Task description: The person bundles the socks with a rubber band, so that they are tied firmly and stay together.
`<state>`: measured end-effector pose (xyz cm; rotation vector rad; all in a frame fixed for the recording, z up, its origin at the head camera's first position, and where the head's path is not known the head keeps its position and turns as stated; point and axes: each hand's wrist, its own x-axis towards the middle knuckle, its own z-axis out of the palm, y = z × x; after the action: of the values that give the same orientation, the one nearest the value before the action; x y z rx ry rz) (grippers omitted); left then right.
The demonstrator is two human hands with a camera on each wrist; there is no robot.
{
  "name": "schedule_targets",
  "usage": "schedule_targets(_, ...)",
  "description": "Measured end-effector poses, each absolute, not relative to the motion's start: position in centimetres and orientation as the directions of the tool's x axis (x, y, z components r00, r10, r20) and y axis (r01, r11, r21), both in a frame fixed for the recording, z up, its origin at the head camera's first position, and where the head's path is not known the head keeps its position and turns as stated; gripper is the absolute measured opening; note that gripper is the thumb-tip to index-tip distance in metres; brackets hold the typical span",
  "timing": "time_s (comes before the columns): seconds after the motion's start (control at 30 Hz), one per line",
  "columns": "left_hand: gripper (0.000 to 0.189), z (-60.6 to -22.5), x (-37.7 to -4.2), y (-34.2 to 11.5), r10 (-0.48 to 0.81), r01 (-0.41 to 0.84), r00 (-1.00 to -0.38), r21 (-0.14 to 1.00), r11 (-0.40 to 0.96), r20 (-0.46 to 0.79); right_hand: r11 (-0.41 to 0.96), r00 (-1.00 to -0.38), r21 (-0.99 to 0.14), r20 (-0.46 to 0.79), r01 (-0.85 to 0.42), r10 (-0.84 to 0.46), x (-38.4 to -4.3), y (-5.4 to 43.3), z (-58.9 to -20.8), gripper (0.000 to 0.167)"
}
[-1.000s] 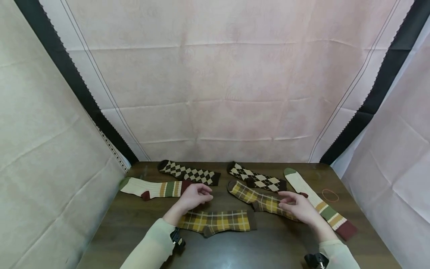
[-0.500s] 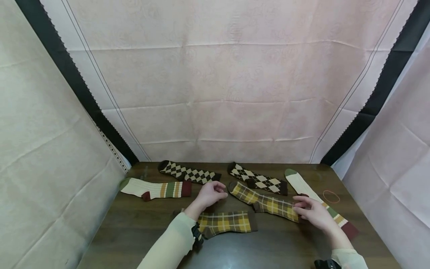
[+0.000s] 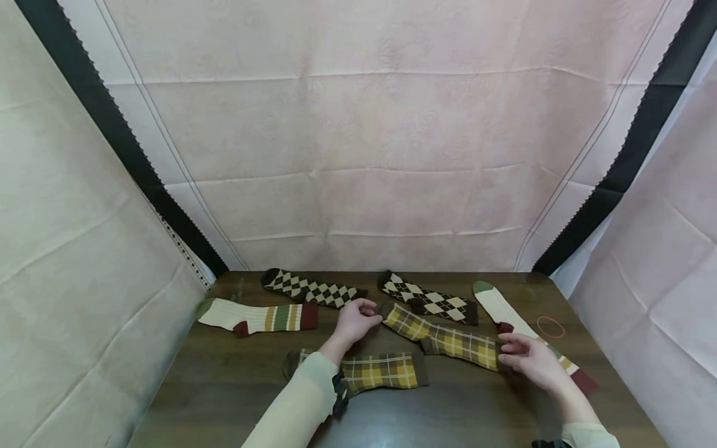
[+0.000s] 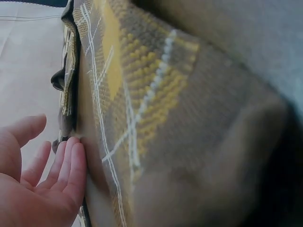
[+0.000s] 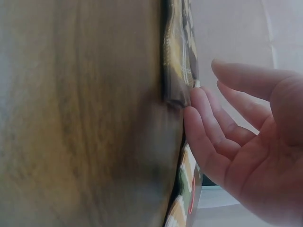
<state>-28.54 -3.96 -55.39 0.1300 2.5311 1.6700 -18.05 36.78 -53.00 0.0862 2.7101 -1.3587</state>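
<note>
A yellow and brown plaid sock [image 3: 459, 345] lies slantwise on the table between my two hands. My left hand [image 3: 354, 323] is by its toe, fingers loosely bent and thumb apart, with nothing in its grasp in the left wrist view. At the cuff end is my right hand [image 3: 534, 359], its relaxed fingertips right beside the sock's edge [image 5: 177, 92] in the right wrist view. A matching plaid sock [image 3: 386, 371] lies nearer to me, partly hidden by my left forearm. Its knit [image 4: 156, 94] fills much of the left wrist view.
Two black and cream argyle socks [image 3: 291, 283] [image 3: 431, 298] lie along the back. A cream striped sock [image 3: 246, 315] is at left, and its match [image 3: 506, 311] slants at right, partly behind my right hand. A red ring-shaped band [image 3: 551, 326] lies on the table [image 3: 224, 386] beside it.
Both hands have moved right: the left from above the near plaid sock to the other one's toe, the right from over that sock to its cuff end. The socks have stayed in place.
</note>
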Motion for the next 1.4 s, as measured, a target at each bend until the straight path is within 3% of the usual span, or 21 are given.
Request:
schedule_targets(0.67,0.036,-55.9,-29.1,-2.4,0.111,0.023,-0.994,0.922,0.386,-0.021,0.576,-0.983,-0.801,-0.181,0.166,0.032,-17.8,37.3,-54.1,0.062)
schedule_targets(1.4,0.034,-56.4,-29.3,-1.8,0.027,-0.068,-0.996,0.945,0.319,-0.081,0.632,-0.980,-0.750,-0.177,0.195,0.093,-18.6,37.3,-55.7,0.066)
